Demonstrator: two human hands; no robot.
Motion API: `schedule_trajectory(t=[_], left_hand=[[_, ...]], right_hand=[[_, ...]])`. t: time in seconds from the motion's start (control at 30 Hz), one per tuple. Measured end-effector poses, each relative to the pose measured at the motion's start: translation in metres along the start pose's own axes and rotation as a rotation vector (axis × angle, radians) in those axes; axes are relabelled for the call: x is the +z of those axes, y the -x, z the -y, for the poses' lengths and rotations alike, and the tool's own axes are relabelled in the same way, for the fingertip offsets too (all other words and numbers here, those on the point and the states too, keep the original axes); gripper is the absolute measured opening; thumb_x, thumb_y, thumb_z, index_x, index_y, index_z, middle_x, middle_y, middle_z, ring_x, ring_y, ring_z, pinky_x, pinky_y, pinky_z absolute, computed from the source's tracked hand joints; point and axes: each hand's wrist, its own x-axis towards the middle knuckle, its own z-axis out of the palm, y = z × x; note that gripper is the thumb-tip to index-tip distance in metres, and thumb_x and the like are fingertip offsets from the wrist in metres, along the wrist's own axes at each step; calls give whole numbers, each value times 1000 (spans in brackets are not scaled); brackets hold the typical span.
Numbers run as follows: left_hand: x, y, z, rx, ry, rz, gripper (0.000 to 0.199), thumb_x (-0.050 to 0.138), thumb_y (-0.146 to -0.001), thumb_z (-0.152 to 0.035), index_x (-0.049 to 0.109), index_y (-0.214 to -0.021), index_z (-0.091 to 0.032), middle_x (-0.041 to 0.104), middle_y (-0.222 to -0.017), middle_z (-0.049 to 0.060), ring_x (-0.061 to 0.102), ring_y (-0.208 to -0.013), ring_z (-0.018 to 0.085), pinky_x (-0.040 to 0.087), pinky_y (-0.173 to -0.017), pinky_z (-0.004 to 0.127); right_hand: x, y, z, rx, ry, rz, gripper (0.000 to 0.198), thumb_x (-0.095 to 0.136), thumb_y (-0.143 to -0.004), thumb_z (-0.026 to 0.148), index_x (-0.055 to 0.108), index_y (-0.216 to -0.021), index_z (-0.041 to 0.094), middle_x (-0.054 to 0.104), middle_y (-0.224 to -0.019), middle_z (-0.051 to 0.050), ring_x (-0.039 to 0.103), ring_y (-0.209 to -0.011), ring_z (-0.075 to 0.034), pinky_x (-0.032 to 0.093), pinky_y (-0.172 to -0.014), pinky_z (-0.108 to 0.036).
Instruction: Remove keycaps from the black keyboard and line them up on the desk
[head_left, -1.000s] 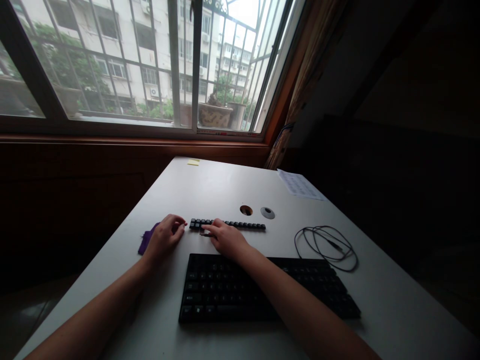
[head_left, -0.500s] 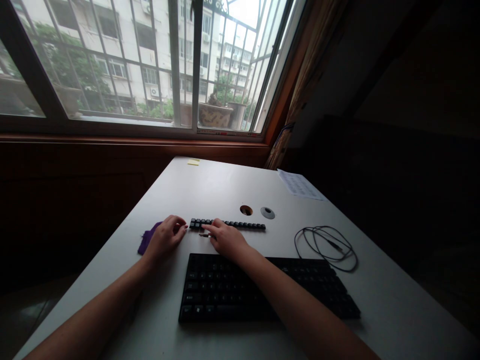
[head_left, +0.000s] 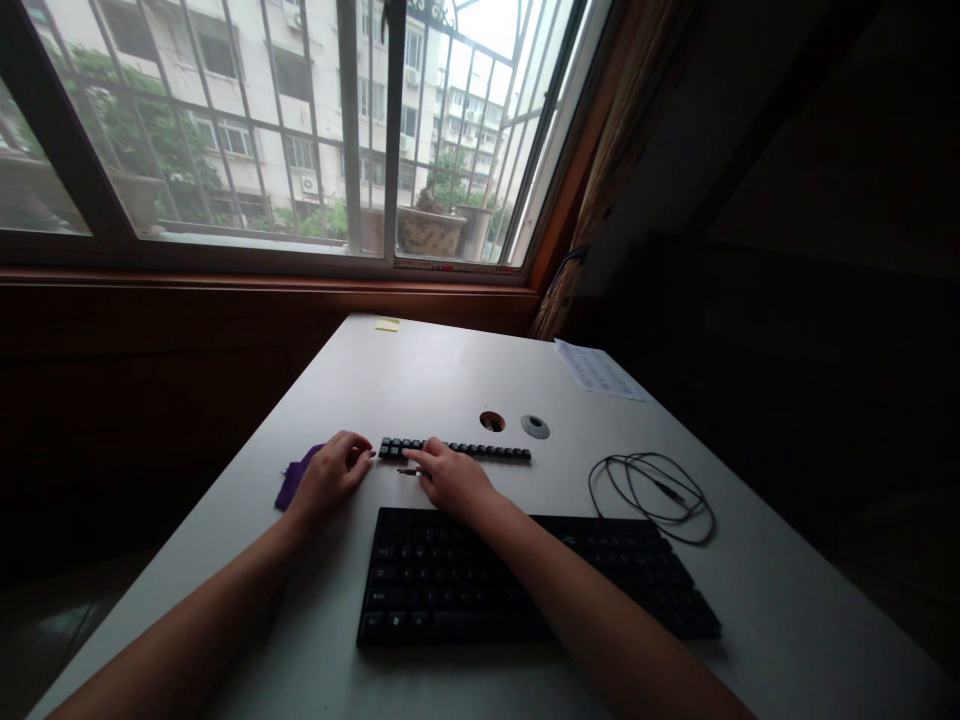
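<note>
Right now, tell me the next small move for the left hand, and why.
Probably ease the left hand slightly rightward to steady the left end of the row of black keycaps. Its fingertips are just beside that end, while the right hand has its index finger at the row's near edge, so a light brace might keep the keycaps from shifting.

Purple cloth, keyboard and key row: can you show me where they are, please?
Purple cloth (head_left: 295, 478): head view, middle of the part that shows.
Keyboard (head_left: 442, 575): head view, on keys in its left half.
Key row (head_left: 481, 450): head view, on small keys just right of its middle.
</note>
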Motion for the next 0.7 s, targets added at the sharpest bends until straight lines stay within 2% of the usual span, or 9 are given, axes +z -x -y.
schedule_trajectory(t=[0.43, 0.7], left_hand=[[0, -1, -2, -1, -20, -3, 20, 50, -90, -36, 61, -91, -19, 66, -93, 7, 67, -85, 24, 53, -73, 35], [-1, -1, -4, 13, -30, -8, 21, 51, -89, -38, 62, -89, -20, 66, -91, 6, 67, -83, 24, 53, -73, 34]], right_hand=[[2, 1, -2, -6, -14, -32, 48, 45, -94, 30, 46, -142, 35, 56, -128, -4, 65, -98, -21, 51, -83, -31], [0, 1, 2, 7, 26, -4, 49, 45, -95, 32, 43, -144, 34, 54, -130, -5, 65, -100, -21, 51, -84, -32]])
